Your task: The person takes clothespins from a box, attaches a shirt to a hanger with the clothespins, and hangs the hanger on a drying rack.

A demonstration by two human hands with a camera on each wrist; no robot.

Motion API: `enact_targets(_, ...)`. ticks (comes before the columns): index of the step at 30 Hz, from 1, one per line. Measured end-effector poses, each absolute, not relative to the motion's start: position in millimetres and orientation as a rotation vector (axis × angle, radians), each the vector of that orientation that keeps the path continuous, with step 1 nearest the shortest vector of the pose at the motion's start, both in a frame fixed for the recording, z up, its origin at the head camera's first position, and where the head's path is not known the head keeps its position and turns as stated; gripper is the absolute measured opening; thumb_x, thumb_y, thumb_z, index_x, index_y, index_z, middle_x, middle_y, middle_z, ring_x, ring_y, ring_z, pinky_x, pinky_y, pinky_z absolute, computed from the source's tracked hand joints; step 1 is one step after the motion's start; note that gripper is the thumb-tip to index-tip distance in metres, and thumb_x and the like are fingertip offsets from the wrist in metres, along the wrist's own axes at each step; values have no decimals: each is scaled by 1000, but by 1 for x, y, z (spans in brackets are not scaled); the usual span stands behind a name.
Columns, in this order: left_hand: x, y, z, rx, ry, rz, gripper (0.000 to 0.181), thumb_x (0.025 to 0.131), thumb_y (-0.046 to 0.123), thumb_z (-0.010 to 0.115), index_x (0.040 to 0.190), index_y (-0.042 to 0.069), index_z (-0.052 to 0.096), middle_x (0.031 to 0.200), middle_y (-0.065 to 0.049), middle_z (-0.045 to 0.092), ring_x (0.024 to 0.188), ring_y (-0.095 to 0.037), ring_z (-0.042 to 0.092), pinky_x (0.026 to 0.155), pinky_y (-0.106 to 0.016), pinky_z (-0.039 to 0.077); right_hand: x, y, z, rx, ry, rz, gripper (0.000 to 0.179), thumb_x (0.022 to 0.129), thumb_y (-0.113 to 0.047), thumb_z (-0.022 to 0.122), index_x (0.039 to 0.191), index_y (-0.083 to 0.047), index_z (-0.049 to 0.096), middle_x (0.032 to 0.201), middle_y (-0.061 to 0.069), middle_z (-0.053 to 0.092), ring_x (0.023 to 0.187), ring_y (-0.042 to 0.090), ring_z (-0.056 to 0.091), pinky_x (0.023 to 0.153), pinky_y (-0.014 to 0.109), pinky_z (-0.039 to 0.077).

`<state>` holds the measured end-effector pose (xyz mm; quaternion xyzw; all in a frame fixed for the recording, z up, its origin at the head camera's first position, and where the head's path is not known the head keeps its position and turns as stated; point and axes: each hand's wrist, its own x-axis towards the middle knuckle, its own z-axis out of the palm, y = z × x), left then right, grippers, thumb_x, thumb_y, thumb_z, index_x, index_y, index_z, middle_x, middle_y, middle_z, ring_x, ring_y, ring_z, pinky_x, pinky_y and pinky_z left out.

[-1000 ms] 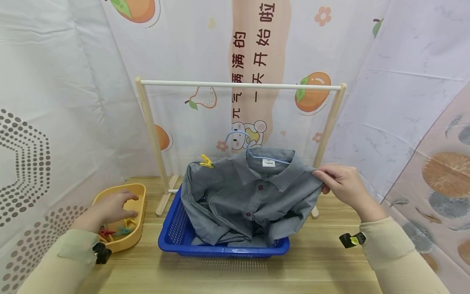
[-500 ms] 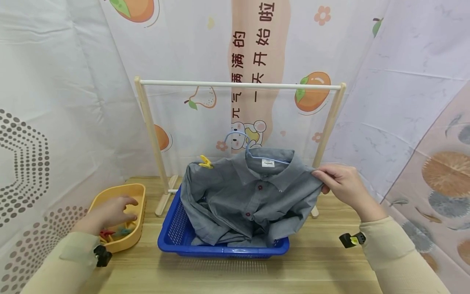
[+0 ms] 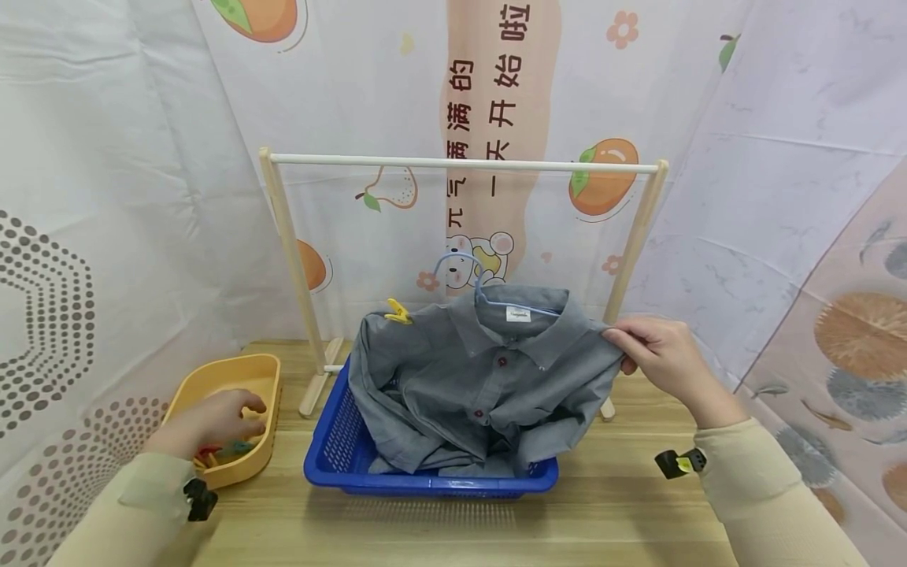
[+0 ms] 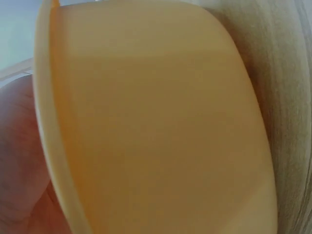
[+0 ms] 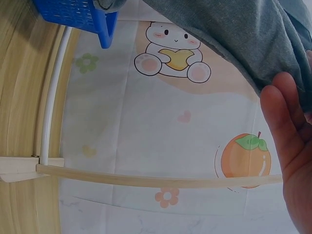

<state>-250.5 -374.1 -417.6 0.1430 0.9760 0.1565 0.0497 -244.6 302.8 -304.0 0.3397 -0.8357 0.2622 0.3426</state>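
A grey button-up shirt (image 3: 453,362) lies on a blue plastic basket (image 3: 432,482), with a light-blue hanger (image 3: 482,276) in its collar. My right hand (image 3: 659,354) pinches the shirt's shoulder at the right; the right wrist view shows the fingers (image 5: 277,105) against the cloth. On the other shoulder sits a yellow clothespin (image 3: 398,312). My left hand (image 3: 223,417) is down inside a yellow bin (image 3: 262,366), over red and green clothespins (image 3: 237,449). Its fingertips are partly hidden, and in the left wrist view the bin wall (image 4: 161,117) covers most of the hand.
A drying rack with wooden posts (image 3: 290,244) and a white crossbar (image 3: 460,164) stands behind the basket. The wooden table (image 3: 602,504) carries everything. Printed cloth (image 3: 397,87) hangs at the back and along both sides.
My left hand has lowered and moved slightly nearer inside the yellow bin, its fingers drawing closer together over the clothespins. The right hand and the shirt have stayed put.
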Motion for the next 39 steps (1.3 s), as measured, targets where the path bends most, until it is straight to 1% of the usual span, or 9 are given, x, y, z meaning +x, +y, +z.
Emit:
enact_targets(2,-250,-374,-419,410,2953,497,36,91,21,75,116,-4,70,113,-22,68,66,-18,58,71,-42,51,-245,303,-304,879,-2175,674,26,88,2,76,85,-23,73,64,-18,60,50,-2,58,50,16,45)
enact_targets(5,-250,-375,-422,386,2928,525,35,92,21,74,117,-4,69,113,-23,67,53,-16,53,66,-38,48,-245,303,-304,874,-2176,663,26,88,2,76,85,-24,73,63,-19,60,50,-2,57,50,16,44)
enact_targets(15,-247,-377,-427,286,2870,623,33,92,24,74,115,0,71,110,-20,66,47,-17,48,43,-36,47,-244,303,-304,866,-2179,660,26,88,1,77,84,-25,73,62,-19,59,50,-3,57,51,16,44)
enact_targets(22,-245,-379,-426,208,2842,633,32,91,25,75,111,0,71,98,-12,65,49,-18,51,43,-39,49,-244,303,-304,870,-2176,662,28,88,1,77,82,-26,72,61,-19,59,50,-3,57,50,16,43)
enact_targets(26,-245,-381,-426,234,2854,621,29,92,22,74,109,-2,72,101,-16,66,57,-19,55,47,-38,51,-245,303,-304,877,-2171,664,28,88,1,77,82,-26,71,61,-19,59,50,-3,57,50,16,43)
enact_targets(29,-245,-384,-427,242,2862,602,28,92,19,73,109,-4,71,88,-15,65,58,-18,56,49,-36,50,-245,303,-304,877,-2170,662,29,88,1,77,82,-26,71,61,-19,59,50,-3,56,49,16,43)
enact_targets(32,-246,-387,-429,234,2858,585,28,91,15,72,110,-5,70,77,-8,59,56,-17,55,50,-35,49,-245,303,-304,880,-2168,660,29,88,1,77,82,-26,71,62,-19,59,50,-3,56,49,16,43)
enact_targets(35,-248,-390,-429,249,2860,564,29,89,9,71,112,-8,69,83,-8,60,57,-16,55,52,-34,50,-245,303,-304,883,-2166,659,29,88,2,77,82,-26,71,62,-19,59,50,-3,56,49,16,43)
enact_targets(39,-251,-392,-428,265,2864,540,34,85,4,67,116,-9,67,94,-14,63,56,-16,55,54,-34,49,-245,303,-303,888,-2164,663,28,87,2,77,83,-25,72,62,-18,59,50,-3,57,50,16,43)
